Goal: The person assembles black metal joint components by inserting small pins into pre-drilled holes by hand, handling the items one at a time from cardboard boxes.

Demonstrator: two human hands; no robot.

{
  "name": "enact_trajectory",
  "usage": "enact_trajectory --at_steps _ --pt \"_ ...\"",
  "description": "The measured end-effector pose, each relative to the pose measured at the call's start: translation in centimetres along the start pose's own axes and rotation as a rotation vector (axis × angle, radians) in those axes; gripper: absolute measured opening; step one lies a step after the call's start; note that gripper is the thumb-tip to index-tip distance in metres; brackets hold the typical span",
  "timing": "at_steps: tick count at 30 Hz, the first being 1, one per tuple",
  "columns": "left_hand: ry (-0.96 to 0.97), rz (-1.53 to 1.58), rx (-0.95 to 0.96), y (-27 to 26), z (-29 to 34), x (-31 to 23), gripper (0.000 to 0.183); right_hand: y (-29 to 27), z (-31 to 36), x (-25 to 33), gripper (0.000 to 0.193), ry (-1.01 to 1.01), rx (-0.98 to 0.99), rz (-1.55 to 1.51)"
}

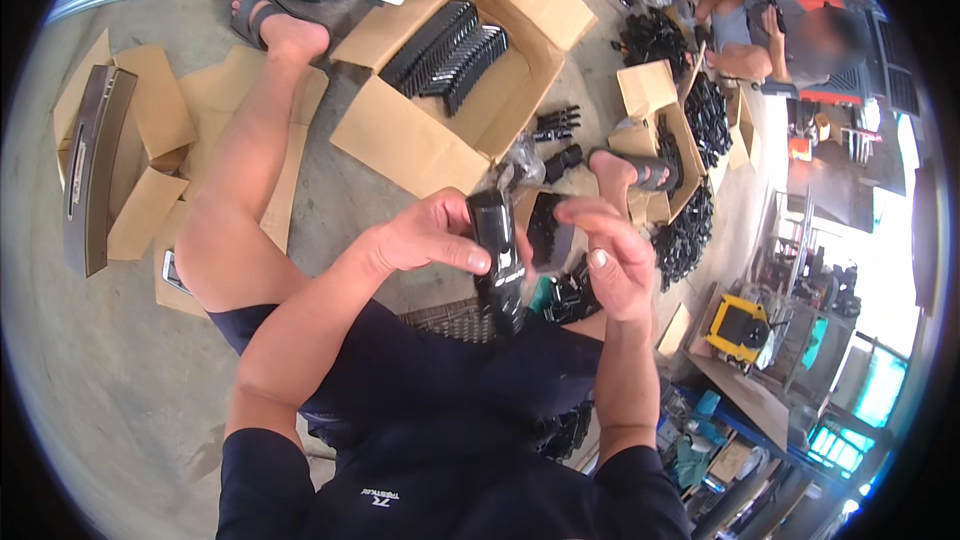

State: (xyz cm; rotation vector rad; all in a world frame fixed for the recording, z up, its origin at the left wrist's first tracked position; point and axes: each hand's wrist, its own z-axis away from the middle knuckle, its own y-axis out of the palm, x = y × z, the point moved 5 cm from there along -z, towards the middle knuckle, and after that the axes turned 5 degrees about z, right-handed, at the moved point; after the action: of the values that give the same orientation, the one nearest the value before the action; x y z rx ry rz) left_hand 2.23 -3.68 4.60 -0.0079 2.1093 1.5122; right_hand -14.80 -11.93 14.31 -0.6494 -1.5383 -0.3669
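My left hand (436, 236) grips a glossy black plastic part (497, 255), long and slightly tapered, held upright above my lap. The thumb lies across its near side and the other fingers go behind it. To its right, my right hand (616, 258) is raised with the palm partly turned toward me. Its fingers are apart and slightly bent, and nothing shows in them. Between my hands is a dark, flat-sided piece (546, 232); I cannot tell whether the right fingertips touch it.
Ahead stands an open cardboard box (408, 140) with rows of black parts (446, 52). Piles of black parts (690, 235) and another box (684, 148) lie to the right. A person (770, 30) sits at the far right. A brown panel (95, 170) leans at left near a phone (174, 272).
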Motion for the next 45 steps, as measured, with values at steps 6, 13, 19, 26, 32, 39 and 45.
enact_trajectory --at_steps 6,13,19,26,32,39,45 --pt "-0.322 0.337 0.326 4.1 1.8 3.3 0.054 5.8 -3.8 0.3 0.061 -0.026 0.543 -0.132" --pt "-0.322 0.516 0.452 6.0 2.8 3.8 0.062 9.0 -4.3 0.9 0.047 -0.209 0.654 -0.238" --pt "0.056 -0.061 -0.156 0.9 2.5 0.7 0.064 4.9 -5.6 4.5 0.049 -0.267 0.479 0.354" --pt "0.539 -1.079 -0.318 2.9 1.5 -3.7 0.046 4.3 -4.7 4.8 0.050 -0.236 0.143 0.984" --pt "0.378 -0.980 -0.375 2.1 1.6 -2.1 0.040 4.6 -3.5 3.3 0.048 -0.125 -0.031 0.859" --pt "0.290 -0.843 -0.464 0.9 2.1 -0.5 0.039 4.1 -1.6 0.1 0.042 0.111 -0.210 0.528" --pt "0.271 -0.932 -0.406 1.1 1.6 -1.2 0.040 4.1 -1.9 1.7 0.037 0.183 -0.141 0.673"
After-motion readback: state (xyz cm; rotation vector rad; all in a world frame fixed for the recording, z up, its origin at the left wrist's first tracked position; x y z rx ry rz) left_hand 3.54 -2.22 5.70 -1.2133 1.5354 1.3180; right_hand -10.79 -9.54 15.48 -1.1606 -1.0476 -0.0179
